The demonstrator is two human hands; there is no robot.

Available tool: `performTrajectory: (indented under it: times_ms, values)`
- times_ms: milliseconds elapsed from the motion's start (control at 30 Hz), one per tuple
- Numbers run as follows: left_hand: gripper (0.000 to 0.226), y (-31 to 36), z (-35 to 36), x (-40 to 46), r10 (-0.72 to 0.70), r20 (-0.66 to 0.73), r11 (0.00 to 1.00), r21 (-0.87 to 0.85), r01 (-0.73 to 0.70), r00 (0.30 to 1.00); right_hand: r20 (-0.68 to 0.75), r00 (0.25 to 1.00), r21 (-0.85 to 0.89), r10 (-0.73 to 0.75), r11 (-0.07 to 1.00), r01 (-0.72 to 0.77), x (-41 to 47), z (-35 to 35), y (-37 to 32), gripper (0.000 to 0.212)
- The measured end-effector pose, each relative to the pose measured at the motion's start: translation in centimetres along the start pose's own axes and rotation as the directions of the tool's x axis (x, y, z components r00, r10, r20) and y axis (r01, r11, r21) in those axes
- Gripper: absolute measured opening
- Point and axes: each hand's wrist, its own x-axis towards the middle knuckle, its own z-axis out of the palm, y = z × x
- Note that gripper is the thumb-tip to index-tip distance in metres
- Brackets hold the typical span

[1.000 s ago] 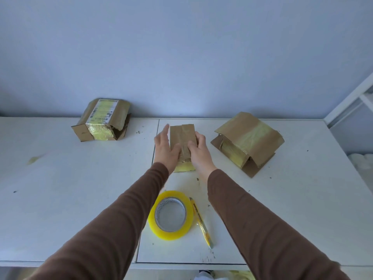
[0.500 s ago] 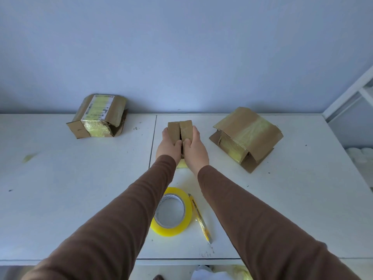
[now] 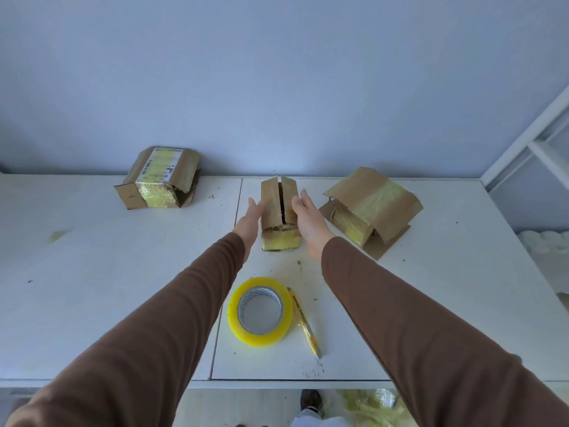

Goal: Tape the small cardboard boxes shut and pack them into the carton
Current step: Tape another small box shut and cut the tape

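1. While both hands flank the small box [image 3: 279,211] in the middle of the white table [image 3: 92,272], its two top flaps stand apart with a dark gap between them, untaped.
2. Left hand [image 3: 248,221] and right hand [image 3: 308,224] have straight, relaxed fingers at the box's sides and grasp nothing; whether they touch the cardboard I cannot tell.
3. Judging by its worn look, the box is light and slightly soft, with springy flaps; pressing the flaps flat from both long sides seems the best hold.
4. Tape roll [image 3: 260,311] and yellow cutter [image 3: 304,323] lie near, just beside each other.
5. A left box [image 3: 158,178] carries a printed barcode label, unreadable; a larger box [image 3: 369,211] on the right shows no writing.
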Motion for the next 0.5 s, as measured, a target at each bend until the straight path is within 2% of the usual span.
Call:
performTrajectory:
  times_ms: [500]
  values:
    - [0.066,-0.7,-0.1,-2.2,0.072,0.069,0.989,0.127,-0.081,0.995,-0.067,0.998,0.05,-0.014,0.999,0.017,-2.1,-1.0,1.3,0.059]
